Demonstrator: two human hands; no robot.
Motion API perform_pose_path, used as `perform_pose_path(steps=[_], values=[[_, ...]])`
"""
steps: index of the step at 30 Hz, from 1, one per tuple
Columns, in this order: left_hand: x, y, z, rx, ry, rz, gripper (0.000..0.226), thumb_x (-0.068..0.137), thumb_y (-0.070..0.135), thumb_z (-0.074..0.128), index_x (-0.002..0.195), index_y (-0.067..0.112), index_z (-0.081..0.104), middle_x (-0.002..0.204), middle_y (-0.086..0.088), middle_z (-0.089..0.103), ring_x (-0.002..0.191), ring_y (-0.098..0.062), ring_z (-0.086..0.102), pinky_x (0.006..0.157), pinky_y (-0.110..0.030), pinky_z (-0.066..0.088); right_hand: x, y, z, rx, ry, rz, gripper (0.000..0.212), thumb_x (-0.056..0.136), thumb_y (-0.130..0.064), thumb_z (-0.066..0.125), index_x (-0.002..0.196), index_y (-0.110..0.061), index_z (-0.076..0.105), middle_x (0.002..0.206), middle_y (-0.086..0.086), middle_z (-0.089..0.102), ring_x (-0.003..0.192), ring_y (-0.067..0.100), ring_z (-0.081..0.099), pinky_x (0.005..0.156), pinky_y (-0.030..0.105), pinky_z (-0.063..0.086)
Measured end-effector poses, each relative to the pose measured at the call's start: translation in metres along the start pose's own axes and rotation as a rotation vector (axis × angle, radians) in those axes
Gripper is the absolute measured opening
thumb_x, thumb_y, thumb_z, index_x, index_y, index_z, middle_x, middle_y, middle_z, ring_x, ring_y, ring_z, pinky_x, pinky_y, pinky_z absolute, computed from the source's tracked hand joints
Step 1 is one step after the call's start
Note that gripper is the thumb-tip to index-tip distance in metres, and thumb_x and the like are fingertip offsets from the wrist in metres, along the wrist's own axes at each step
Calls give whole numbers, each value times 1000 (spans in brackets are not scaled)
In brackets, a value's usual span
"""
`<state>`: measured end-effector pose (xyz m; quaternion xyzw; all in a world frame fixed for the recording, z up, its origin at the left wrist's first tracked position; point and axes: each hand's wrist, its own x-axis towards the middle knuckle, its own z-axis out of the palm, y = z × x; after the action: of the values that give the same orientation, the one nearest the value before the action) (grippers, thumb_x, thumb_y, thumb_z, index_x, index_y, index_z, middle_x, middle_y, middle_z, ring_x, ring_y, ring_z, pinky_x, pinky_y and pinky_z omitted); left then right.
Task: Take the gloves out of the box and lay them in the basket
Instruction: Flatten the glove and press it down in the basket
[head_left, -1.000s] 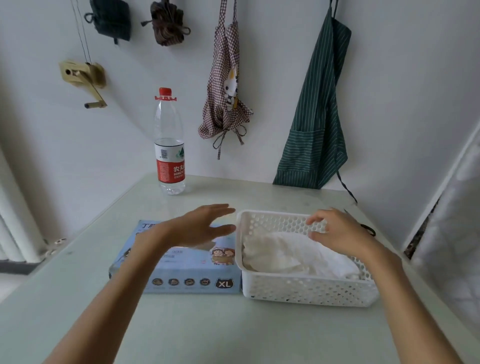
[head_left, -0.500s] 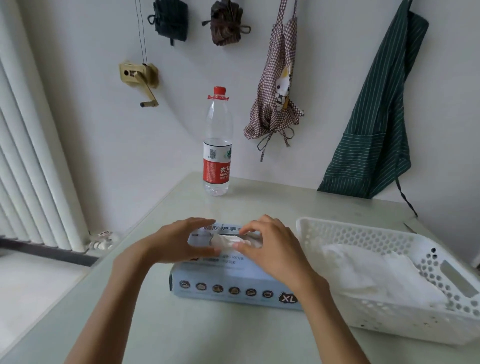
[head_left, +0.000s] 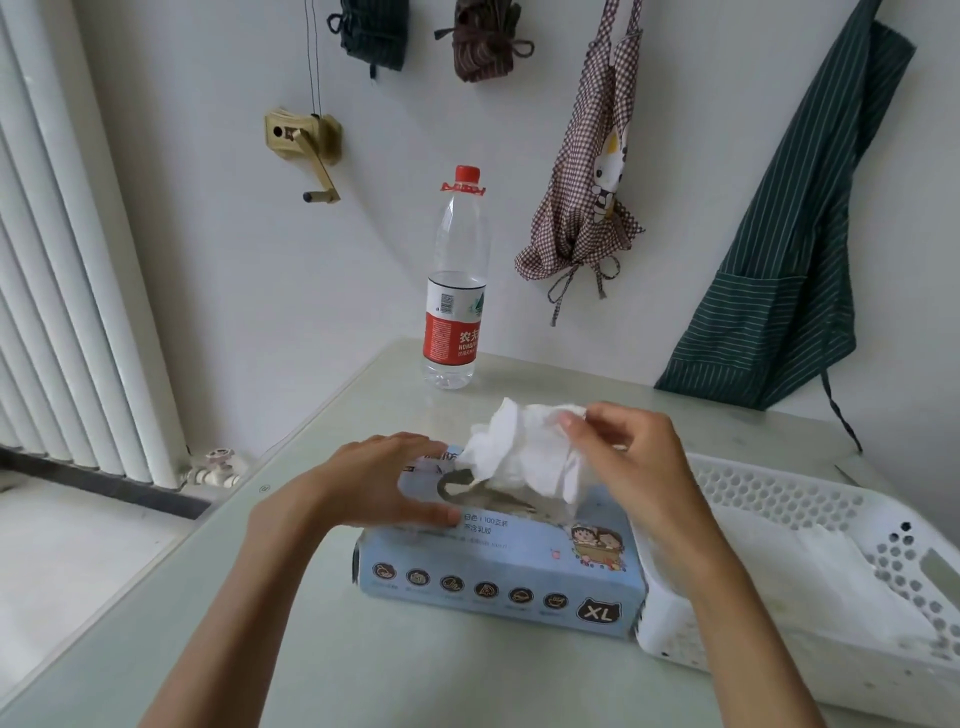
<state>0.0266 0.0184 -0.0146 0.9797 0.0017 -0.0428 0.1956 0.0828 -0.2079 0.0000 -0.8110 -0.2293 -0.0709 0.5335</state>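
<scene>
Forearms enter from the lower edge. Box (head_left: 498, 566) lies at centre frame, long axis left to right, touching the basket (head_left: 810, 499) at lower right, where white gloves (head_left: 831, 577) already lie. Left hand (head_left: 363, 493) rests on the box top, fingers straight and together. Right hand (head_left: 628, 457) pinches a crumpled white glove (head_left: 524, 452) above the box opening. Bottle (head_left: 457, 291) stands behind, upright; aprons (head_left: 779, 270) hang on the wall at upper right.
</scene>
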Motion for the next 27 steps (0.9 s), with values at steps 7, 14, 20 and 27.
perform_pose_path(steps=[7,14,20,27], values=[[4,24,0,-324,248,221,88,64,58,71,140,43,30,144,17,40,129,-3,40,108,-32,36,-3,6,24,-18,-68,19,30,86,-38,65,72,-12,72,58,-3,62,58,6,52,62,21,42],[13,11,7,-212,436,130,16,72,33,80,84,32,69,84,18,69,81,3,64,80,-31,55,-3,10,18,-154,-171,97,15,72,-22,81,66,-21,67,69,-4,70,66,6,62,68,26,53],[11,7,5,-186,185,136,20,75,27,78,95,29,74,95,15,73,77,9,64,76,-11,51,-9,-9,-3,-432,-556,170,18,90,-23,62,96,-35,74,100,-12,71,91,5,65,80,24,51],[-2,11,-8,-104,-196,124,36,97,29,51,132,38,52,136,17,50,116,-5,49,101,-22,37,17,-20,16,-443,-214,162,46,91,-56,50,80,-15,67,64,-13,62,64,9,60,73,30,51]])
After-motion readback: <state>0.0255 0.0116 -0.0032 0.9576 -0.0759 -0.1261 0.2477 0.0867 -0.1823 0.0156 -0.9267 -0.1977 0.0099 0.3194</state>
